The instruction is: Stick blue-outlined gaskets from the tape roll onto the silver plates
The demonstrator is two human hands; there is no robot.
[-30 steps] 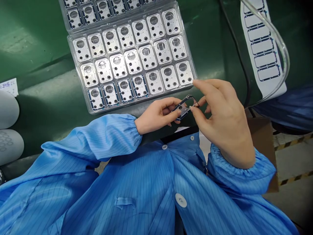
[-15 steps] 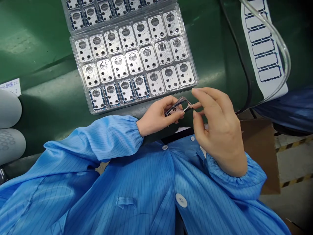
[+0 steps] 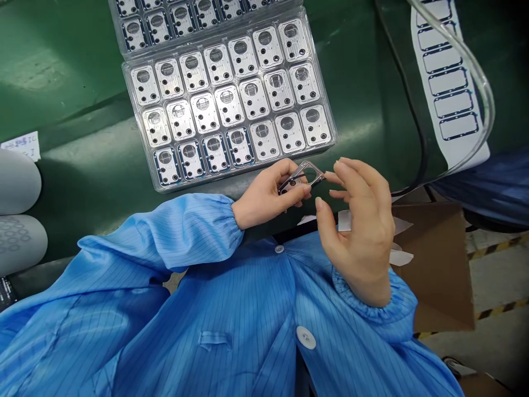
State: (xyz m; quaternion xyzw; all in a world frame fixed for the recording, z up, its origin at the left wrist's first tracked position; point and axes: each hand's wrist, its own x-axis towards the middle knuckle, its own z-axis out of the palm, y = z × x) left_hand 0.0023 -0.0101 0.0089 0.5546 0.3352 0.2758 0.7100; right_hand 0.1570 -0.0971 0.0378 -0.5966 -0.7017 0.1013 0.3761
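My left hand (image 3: 268,193) pinches a small metal plate (image 3: 294,181) near the table's front edge, with a frame-like outline and a large opening at its right end. Just right of the plate, my right hand (image 3: 359,226) has its fingers and thumb apart, and nothing shows between them. One fingertip is close to the plate's right corner; whether it touches is unclear. Above both hands lies a clear plastic tray (image 3: 334,138) with rows of silver plates (image 3: 265,139). Several plates in its front row have dark blue borders (image 3: 239,147).
A second tray (image 3: 119,41) adjoins at the back. On the right lie a white strip (image 3: 446,138) of blue frame outlines, a black cable (image 3: 407,94) and a clear tube (image 3: 475,66). White rolls (image 3: 20,245) stand left. A cardboard box (image 3: 438,264) with white scraps is below right.
My right hand has moved slightly down and left, its thumb farther from the fingers. My left hand still holds the plate, nearly unmoved. More of the box and white scraps shows.
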